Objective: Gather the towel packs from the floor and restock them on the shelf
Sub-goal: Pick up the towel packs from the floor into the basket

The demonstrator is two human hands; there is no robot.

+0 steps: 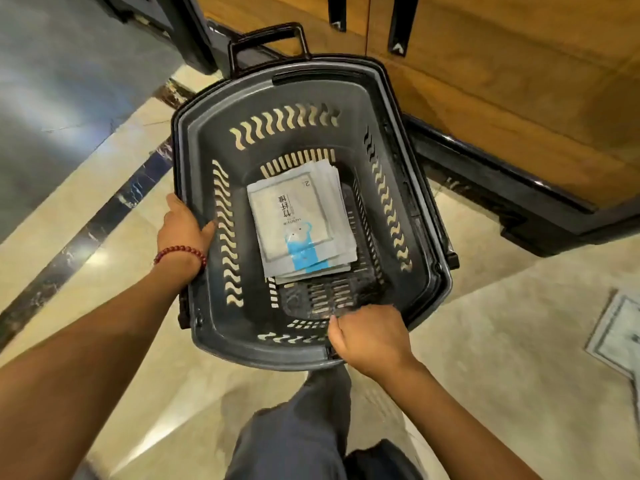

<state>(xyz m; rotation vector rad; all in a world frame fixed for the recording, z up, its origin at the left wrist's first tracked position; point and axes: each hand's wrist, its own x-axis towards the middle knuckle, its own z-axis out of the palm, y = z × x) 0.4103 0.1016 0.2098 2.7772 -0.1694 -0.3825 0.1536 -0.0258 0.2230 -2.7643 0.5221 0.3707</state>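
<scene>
A dark grey plastic shopping basket (408, 109) fills the middle of the view, held above the marble floor. A stack of flat white towel packs (294, 216) with blue print lies on its bottom. My left hand (181, 225), with a red bead bracelet on the wrist, grips the basket's left rim, thumb inside. My right hand (367, 336) is closed over the near rim at the front right corner. Another white pack (620, 336) lies on the floor at the right edge, partly cut off.
A wooden cabinet (502, 81) with a black base stands to the right and behind the basket. The basket's black handle (266, 36) sticks out at the far end. Grey floor (62, 81) lies at the left. My trouser leg (298, 427) and shoe are below.
</scene>
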